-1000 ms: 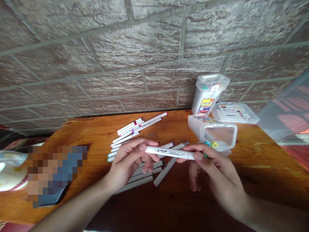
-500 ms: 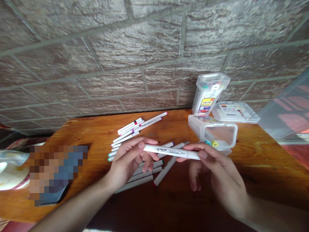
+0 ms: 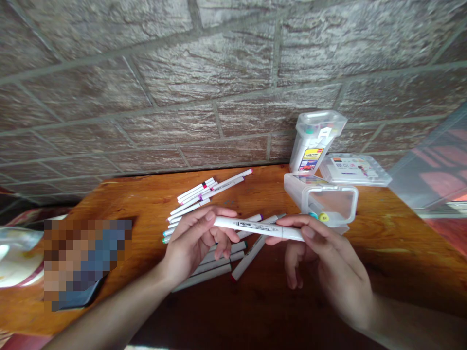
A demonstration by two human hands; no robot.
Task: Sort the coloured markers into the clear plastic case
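In the head view, the slim white plastic marker with black printing (image 3: 260, 228) is held above the brown wooden table (image 3: 268, 192), pinched near one end by the left hand (image 3: 191, 240) and near the other by the right hand (image 3: 333, 260). Since the earlier pictures, it has been shifted slightly leftward, and a green spot by the right thumb is no longer seen; only the hold seems to have been adjusted. Its long axis is laid crosswise, the right end slightly lower, with the printing turned toward the camera.
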